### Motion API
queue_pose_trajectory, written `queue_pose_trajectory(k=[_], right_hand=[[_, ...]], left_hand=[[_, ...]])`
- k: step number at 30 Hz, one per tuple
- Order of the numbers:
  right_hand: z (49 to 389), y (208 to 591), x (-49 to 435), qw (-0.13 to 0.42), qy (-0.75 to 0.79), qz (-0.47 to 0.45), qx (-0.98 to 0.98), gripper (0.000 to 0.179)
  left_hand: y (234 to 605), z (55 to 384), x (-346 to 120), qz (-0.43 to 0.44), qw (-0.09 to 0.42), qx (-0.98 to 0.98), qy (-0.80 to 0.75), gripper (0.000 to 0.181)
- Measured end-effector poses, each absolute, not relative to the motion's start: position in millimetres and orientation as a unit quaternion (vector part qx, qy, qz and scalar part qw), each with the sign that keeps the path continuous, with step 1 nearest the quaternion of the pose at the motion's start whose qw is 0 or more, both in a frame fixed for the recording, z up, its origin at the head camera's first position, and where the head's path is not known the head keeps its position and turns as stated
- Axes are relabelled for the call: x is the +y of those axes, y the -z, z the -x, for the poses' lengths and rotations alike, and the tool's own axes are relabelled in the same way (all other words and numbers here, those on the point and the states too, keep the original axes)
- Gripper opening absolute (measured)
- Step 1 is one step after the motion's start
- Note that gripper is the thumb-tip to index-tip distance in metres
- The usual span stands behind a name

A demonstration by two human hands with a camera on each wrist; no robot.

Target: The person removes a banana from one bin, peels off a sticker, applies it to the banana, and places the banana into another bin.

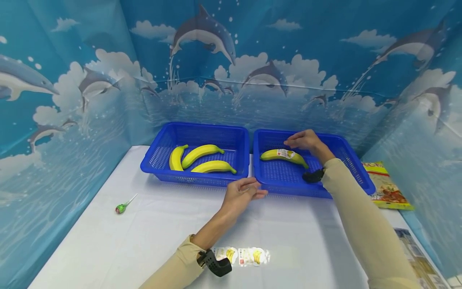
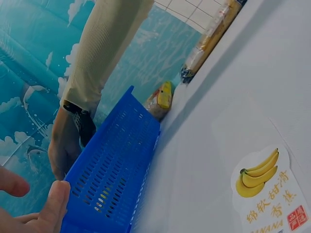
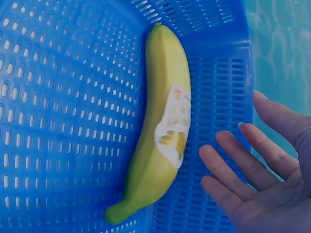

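Observation:
In the right blue basket (image 1: 288,186) lies one banana (image 1: 268,154) with a white sticker (image 3: 172,126) on its side. My right hand (image 1: 304,141) is over that basket behind the banana, fingers loosely spread and apart from it in the right wrist view. My left hand (image 1: 240,195) is by the front left corner of the same basket, fingers relaxed and holding nothing; whether a fingertip touches the rim I cannot tell. Below it on the table is a strip with two banana stickers (image 1: 249,256), partly hidden by the left wrist. The left blue basket (image 1: 195,179) holds three bananas (image 1: 202,152).
On the white table (image 1: 144,241) a green-wrapped lollipop (image 1: 121,208) lies at the left. A yellow food packet (image 1: 386,186) stands right of the right basket, with another package (image 1: 418,257) nearer me. Dolphin-printed curtains (image 1: 231,96) surround the table.

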State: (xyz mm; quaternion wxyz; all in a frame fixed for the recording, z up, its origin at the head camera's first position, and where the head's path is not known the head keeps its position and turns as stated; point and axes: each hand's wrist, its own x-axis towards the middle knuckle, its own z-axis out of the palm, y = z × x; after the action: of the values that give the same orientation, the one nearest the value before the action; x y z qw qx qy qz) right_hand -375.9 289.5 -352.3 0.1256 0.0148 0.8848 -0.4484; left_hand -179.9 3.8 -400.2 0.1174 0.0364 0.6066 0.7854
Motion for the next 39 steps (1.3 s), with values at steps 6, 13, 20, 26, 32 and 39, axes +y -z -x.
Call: queue_pose_trajectory(k=[6,13,20,26,32,39], right_hand=[[371.8,345.1,291.5,0.125,0.443,0.009,0.888,0.060],[359.7,334.8,290.8,0.124,0.460,0.031,0.879,0.062],[347.9,331.9,290.3,0.121,0.474,0.063,0.870,0.063],[336.4,328.0,285.0,0.115,0.484,0.085,0.863,0.059],[322.4,325.3,274.4,0.106,0.492,0.117,0.856,0.057],[303.7,326.7,256.8,0.098,0.489,0.144,0.854,0.054]], left_hand=[[399.2,178.0,7.4,-0.035,0.114,0.608,-0.785,0.037],[398.3,175.3,4.7,-0.034,0.111,0.615,-0.780,0.038],[399.4,174.4,-0.4,-0.037,0.108,0.612,-0.783,0.038],[400.8,172.8,-5.2,-0.050,0.103,0.615,-0.780,0.036],[402.4,170.4,-14.1,-0.050,0.091,0.620,-0.778,0.037],[399.8,169.5,-30.8,-0.055,0.077,0.637,-0.765,0.034]])
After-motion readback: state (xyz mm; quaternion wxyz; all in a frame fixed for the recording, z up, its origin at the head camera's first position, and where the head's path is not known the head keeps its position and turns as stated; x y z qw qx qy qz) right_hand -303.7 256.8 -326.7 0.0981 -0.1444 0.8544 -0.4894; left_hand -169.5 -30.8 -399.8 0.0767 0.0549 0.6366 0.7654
